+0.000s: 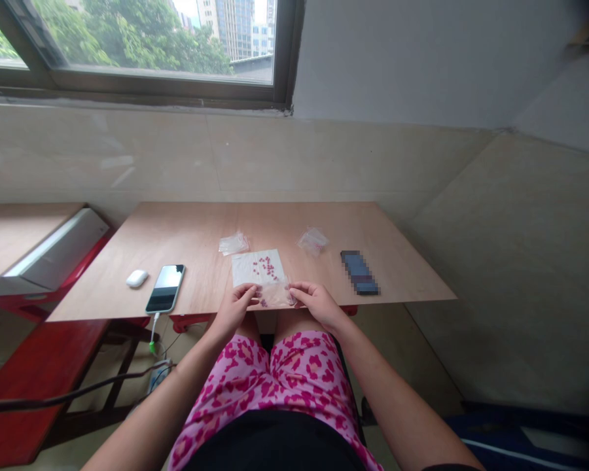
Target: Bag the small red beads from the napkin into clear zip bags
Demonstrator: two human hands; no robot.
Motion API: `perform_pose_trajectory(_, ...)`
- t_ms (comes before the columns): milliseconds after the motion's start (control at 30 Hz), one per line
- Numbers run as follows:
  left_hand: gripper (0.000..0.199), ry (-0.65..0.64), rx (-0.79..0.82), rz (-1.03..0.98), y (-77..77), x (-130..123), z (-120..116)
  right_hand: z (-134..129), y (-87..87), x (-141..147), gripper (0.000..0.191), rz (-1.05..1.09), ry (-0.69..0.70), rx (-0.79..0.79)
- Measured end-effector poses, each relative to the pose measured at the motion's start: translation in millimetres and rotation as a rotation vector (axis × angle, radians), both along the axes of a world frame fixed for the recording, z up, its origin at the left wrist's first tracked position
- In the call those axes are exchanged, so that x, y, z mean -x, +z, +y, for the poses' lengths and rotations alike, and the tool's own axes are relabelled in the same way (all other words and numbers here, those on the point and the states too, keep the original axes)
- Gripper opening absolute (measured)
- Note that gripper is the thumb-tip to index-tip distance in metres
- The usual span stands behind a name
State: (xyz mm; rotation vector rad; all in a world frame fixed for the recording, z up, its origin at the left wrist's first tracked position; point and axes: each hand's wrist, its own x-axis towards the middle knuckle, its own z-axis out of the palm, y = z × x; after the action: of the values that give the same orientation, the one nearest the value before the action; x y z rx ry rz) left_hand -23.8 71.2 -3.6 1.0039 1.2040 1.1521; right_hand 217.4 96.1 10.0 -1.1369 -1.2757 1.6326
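Between my two hands is a small clear plastic bag (275, 294), held by its left and right sides near the table's front edge. My left hand (239, 302) pinches its left side, where a few dark red bits show at the lower corner. My right hand (313, 301) pinches the opposite side with thumb and fingers. Just beyond the bag lies a white sheet (243, 267), partly covered by it. Several small dark red pieces (267, 264) are scattered on the sheet; they are too small to name.
Behind the sheet lie a stack of clear bags (233, 244) and, farther right, another clear bag pile (314, 241). A plugged-in phone (165, 288) and a white earbud case (137, 279) rest on the left. A dark, pixelated phone-like object (360, 272) lies on the right.
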Motion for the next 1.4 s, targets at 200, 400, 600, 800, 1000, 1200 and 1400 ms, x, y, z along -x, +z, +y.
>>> perform_pose_trajectory(200,0.039,0.032,-0.057,0.106,2.6,4,1,-3,10.4,2,0.038,-0.025,0.048,-0.021)
perform_pose_trajectory(400,0.036,0.052,-0.099,0.12,4.5,4,0,-7,10.3,3,0.04,-0.016,0.121,-0.012)
perform_pose_trajectory(600,0.044,0.005,-0.155,0.256,1.7,2,-2,-13,16.0,5,0.041,0.06,0.224,0.033)
perform_pose_trajectory(800,0.041,-0.23,-0.142,0.174,10.8,-11,-15,-22,15.8,17,0.039,0.059,0.279,0.02)
perform_pose_trajectory(1000,0.044,-0.452,-0.064,0.097,24.5,-19,-27,-28,11.7,25,0.041,0.043,0.343,0.018)
perform_pose_trajectory(1200,0.039,-0.468,-0.08,0.024,23.5,-16,-25,-27,19.4,23,0.04,0.065,0.327,0.018)
perform_pose_trajectory(1400,0.032,-0.489,-0.04,-0.028,13.0,-16,-22,-22,4.7,23,0.041,0.051,0.266,0.021)
